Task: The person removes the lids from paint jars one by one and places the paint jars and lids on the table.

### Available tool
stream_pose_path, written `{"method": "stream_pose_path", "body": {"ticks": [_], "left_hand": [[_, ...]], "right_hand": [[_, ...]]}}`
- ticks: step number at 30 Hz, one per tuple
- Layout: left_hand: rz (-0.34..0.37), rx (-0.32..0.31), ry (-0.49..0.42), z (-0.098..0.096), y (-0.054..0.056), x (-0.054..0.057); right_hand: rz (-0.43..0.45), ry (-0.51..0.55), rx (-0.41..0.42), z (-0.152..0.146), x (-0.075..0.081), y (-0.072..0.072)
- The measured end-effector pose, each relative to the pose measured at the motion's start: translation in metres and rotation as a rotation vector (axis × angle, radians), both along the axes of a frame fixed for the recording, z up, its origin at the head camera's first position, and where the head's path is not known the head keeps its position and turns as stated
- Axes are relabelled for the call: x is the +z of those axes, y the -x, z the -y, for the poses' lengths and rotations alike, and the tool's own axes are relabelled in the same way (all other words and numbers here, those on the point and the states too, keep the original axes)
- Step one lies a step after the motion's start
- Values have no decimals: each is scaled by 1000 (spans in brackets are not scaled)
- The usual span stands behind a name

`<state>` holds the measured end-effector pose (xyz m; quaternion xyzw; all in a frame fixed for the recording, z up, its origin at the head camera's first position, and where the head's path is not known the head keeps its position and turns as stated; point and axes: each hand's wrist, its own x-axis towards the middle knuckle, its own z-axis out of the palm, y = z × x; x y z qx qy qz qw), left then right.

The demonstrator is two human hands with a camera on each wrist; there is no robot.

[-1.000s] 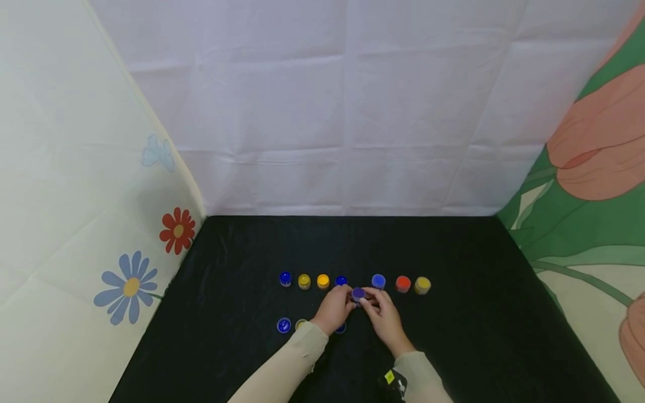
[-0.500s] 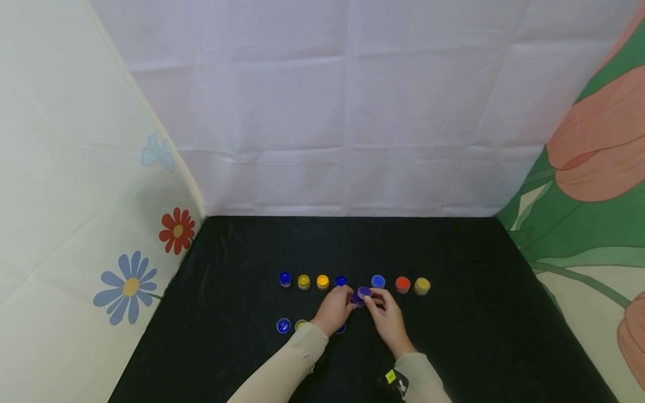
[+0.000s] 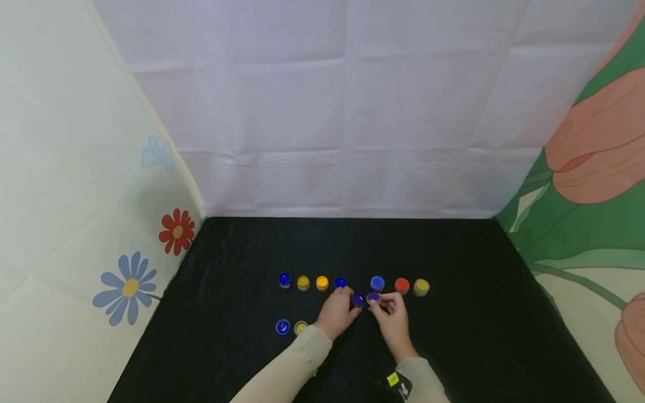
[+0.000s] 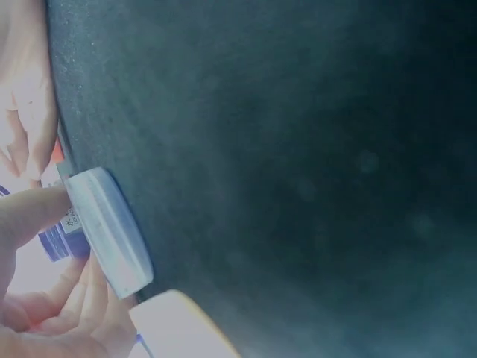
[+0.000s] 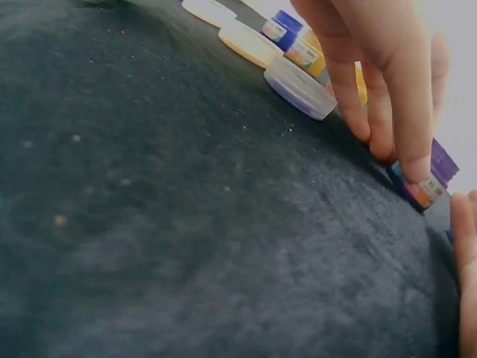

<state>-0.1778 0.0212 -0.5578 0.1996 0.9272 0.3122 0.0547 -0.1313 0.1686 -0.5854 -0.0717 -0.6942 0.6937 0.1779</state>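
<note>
In the head view, my left hand [image 3: 339, 314] holds a small purple paint jar [image 3: 358, 300] by its side, its top uncovered. My right hand [image 3: 394, 324] pinches a purple jar lid [image 3: 373, 298] just right of the jar, apart from it. The left wrist view shows the left thumb [image 4: 33, 212] and fingers around the labelled jar [image 4: 71, 240], with a pale blue lid [image 4: 110, 233] lying nearer the camera. Seen from the right wrist, the left fingers grip the jar [image 5: 428, 183] low on the dark cloth, and the right fingers [image 5: 466, 239] show at the edge.
Left of the held jar stand uncapped blue [image 3: 284, 280], yellow [image 3: 303, 283], orange-yellow [image 3: 322, 283] and blue [image 3: 340, 282] jars. Capped blue [image 3: 377, 283], red [image 3: 402, 285] and yellow [image 3: 421, 287] jars stand right. Blue [image 3: 283, 327] and yellow [image 3: 300, 327] lids lie in front.
The purple lid has come off the jar and moved right in the right hand. The left hand, still holding the jar, has shifted slightly right and now covers a blue lid seen before.
</note>
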Motion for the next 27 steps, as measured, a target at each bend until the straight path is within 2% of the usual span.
{"method": "stream_pose_path", "body": {"ticks": [2, 4, 8, 10, 12, 14, 21, 27], "left_hand": [[-10, 13, 5, -1, -1, 0], [-31, 20, 14, -2, -1, 0], [-58, 33, 43, -5, -1, 0], [-70, 39, 60, -6, 0, 0], [-86, 46, 74, -7, 1, 1], [-105, 55, 84, -8, 2, 3], [-150, 80, 147, -12, 2, 6], [-190, 86, 192, -15, 1, 11]], "right_hand": [[-2, 8, -3, 0, 1, -3], [28, -53, -8, 0, 2, -6], [76, -290, 21, -2, 2, -11], [61, -393, 47, -3, 2, -13], [40, -453, 80, -3, 3, -14], [25, -470, 118, -4, 3, -15], [62, -505, 249, -5, 5, -18], [-3, -566, 298, -5, 5, -22]]}}
